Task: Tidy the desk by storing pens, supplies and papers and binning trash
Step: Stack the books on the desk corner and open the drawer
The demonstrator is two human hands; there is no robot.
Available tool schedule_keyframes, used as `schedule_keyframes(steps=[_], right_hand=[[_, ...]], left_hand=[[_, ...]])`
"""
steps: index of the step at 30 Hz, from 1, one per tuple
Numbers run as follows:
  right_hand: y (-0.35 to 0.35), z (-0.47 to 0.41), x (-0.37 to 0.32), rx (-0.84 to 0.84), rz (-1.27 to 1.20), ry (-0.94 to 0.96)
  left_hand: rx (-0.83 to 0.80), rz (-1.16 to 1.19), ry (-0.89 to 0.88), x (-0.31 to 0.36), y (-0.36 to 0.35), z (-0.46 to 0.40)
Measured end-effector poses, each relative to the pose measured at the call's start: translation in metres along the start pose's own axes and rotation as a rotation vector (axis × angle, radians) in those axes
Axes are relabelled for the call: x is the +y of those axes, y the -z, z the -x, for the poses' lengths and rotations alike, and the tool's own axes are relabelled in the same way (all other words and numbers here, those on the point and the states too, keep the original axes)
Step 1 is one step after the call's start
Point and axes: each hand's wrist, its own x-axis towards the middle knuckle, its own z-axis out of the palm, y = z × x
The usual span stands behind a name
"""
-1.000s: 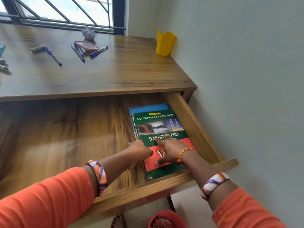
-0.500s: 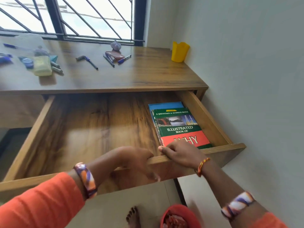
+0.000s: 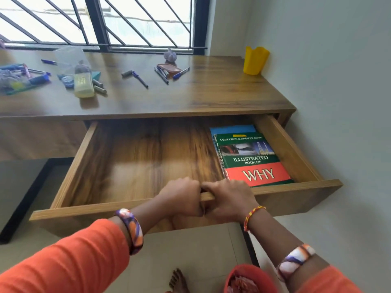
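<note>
Pens lie scattered on the tabletop. The drawer front, untouched a second ago, is now gripped by left hand and right hand, fingers curled shut; books stowed inside right, closing likely.

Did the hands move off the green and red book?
Yes. Both hands, left and right, came back toward the person, off the green and red book, and now grip the wooden drawer's front edge.
</note>
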Motion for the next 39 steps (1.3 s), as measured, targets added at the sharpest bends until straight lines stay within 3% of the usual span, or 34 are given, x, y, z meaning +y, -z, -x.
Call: schedule_keyframes(steps=[10, 14, 18, 24, 29, 39], right_hand=[[0.005, -0.091, 0.032, -0.008, 0.054, -0.034], [-0.001, -0.126, 0.046, 0.100, 0.061, -0.019], [0.001, -0.156, 0.057, 0.100, 0.075, -0.036], [0.005, -0.194, 0.066, 0.097, 0.051, -0.069], [0.000, -0.216, 0.075, 0.384, 0.167, -0.026], [0.007, -0.246, 0.079, 0.556, 0.228, -0.031]], left_hand=[[0.058, 0.026, 0.061, -0.036, 0.032, -0.072], [0.255, 0.003, 0.050, -0.058, 0.034, -0.104], [0.355, -0.010, 0.041, -0.076, 0.047, -0.131], [0.366, 0.026, 0.067, -0.095, 0.054, -0.164], [0.543, -0.139, 0.004, -0.106, 0.062, -0.172], [0.650, -0.202, -0.059, -0.112, 0.076, -0.199]])
